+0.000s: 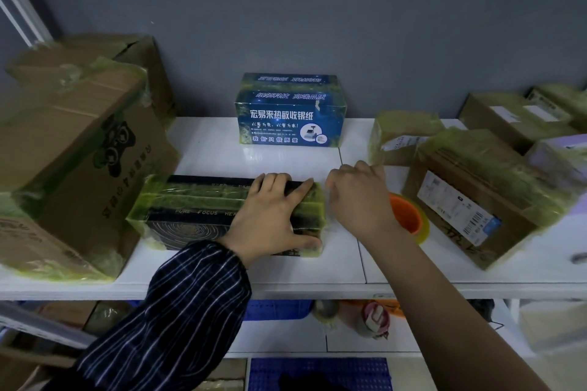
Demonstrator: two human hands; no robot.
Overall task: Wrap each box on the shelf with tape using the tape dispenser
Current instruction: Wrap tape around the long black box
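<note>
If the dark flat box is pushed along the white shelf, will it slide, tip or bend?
The dark flat box lies low and wide, so it likely slides rather than tips. Glossy tape around it and the smooth white shelf suggest little friction. Its edges look straight under the left hand, so it seems stiff.
</note>
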